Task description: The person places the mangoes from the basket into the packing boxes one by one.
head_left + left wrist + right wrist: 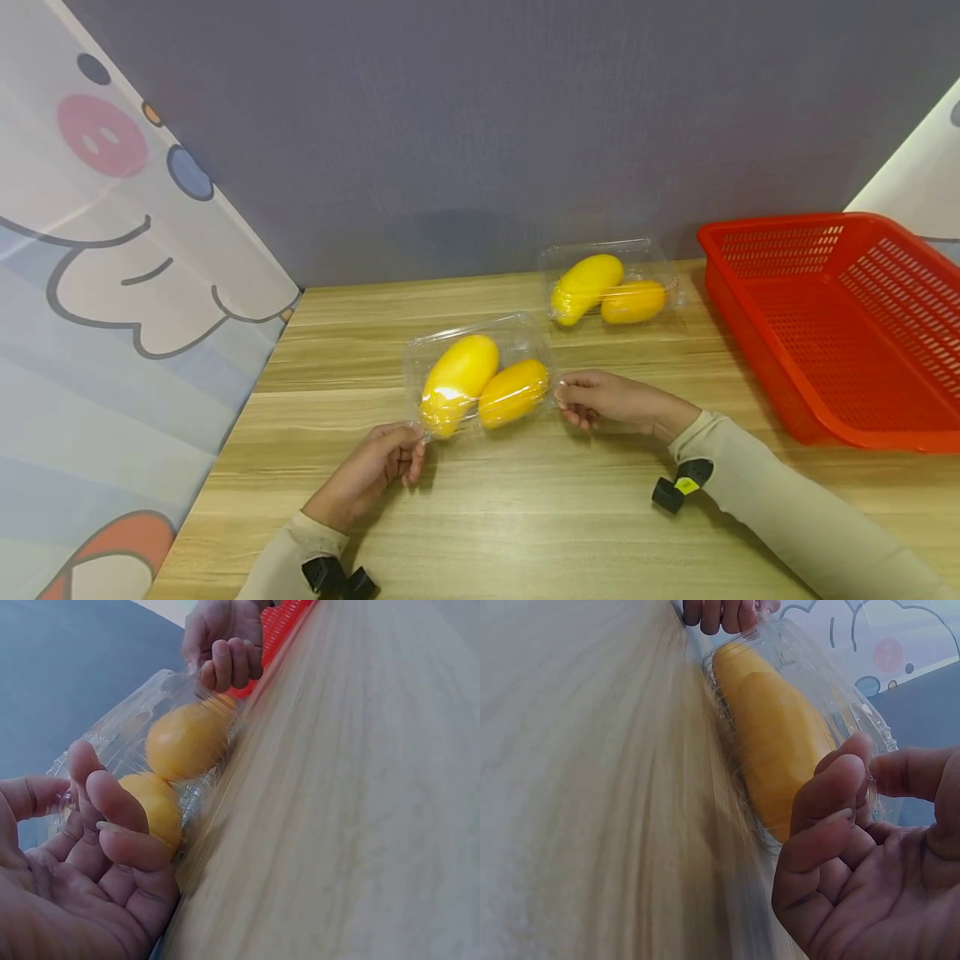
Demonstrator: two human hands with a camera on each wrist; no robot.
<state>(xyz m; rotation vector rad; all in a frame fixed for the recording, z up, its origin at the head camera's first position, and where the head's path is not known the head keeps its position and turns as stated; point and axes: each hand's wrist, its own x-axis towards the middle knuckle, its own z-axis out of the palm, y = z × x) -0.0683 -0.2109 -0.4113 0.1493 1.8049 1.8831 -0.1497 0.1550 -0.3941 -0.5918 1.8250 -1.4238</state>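
A clear plastic clamshell box (517, 335) lies at the middle of the table in the head view. Inside it rest two yellow mangoes, a larger mango (463, 375) on the left and a smaller mango (514, 393) on the right. My left hand (375, 468) pinches the box's near left corner between thumb and forefinger. At the right edge, my right hand (617, 403) pinches the plastic the same way. Both wrist views show the other fingers loosely curled beneath. In the right wrist view the box (784, 645) is close over the wood.
Behind and to the right stands a second clear box (660, 262) with two yellow mangoes. A red plastic basket (780, 358) occupies the right side of the wooden table (480, 525). A grey wall (465, 125) rises at the back, with a cartoon-print curtain (112, 292) at left.
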